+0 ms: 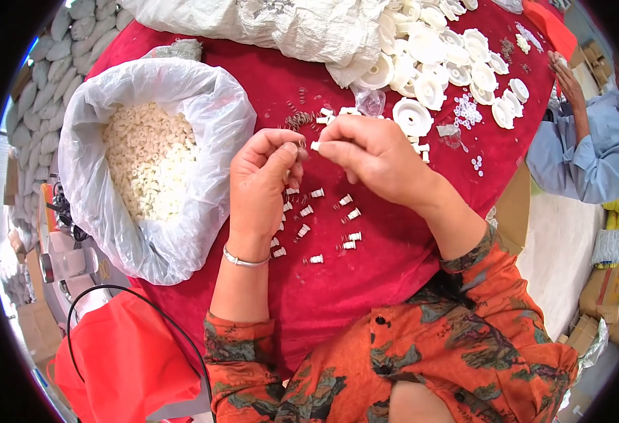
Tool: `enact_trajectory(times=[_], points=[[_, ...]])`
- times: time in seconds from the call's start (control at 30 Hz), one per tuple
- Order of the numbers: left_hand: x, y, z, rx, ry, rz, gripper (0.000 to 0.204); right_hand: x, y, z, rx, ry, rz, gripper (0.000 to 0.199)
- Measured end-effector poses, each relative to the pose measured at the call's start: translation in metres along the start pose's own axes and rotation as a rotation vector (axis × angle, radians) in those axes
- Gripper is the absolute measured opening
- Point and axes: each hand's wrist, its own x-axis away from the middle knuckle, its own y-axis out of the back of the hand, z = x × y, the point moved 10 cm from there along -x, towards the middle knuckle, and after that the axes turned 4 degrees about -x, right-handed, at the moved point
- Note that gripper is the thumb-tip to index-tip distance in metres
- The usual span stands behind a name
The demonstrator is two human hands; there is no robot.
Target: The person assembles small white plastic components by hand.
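My left hand (263, 169) pinches a small metal coil spring (301, 144) between thumb and forefinger. Close to its right, my right hand (373, 151) grips a small white plastic plug (315, 146), whose tip pokes out of the fingers toward the spring. The two parts look slightly apart. Below my hands, several white plugs with springs fitted on them (305, 211) lie scattered on the red cloth (380, 275). Just beyond my fingers rest a tangle of loose springs (298, 120) and a few more white plugs (325, 116).
A plastic-lined tub (218, 99) of small cream pieces (147, 155) stands at left. White round plastic parts (429, 70) spill from a woven sack (274, 32) at the far side. Small translucent rings (467, 111) lie at right. A person in a blue shirt (584, 155) sits beyond the table's right edge.
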Motion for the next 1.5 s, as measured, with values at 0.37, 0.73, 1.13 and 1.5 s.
enact_trajectory(times=[0.37,0.73,1.13,1.5], points=[[0.002,-0.022,0.0,0.074,0.028,0.198,0.011,0.003,-0.01,-0.009,-0.392,-0.218,0.154,0.021],[0.008,-0.031,-0.007,0.244,0.048,0.281,0.014,0.009,-0.03,-0.024,-0.884,-0.42,0.214,0.022],[0.009,-0.031,-0.015,0.021,0.001,0.246,0.014,0.012,-0.033,-0.024,-1.055,-0.469,0.348,0.016],[0.016,-0.038,-0.032,-0.237,-0.146,0.15,0.012,0.013,-0.031,-0.024,-1.045,-0.468,0.295,0.022]])
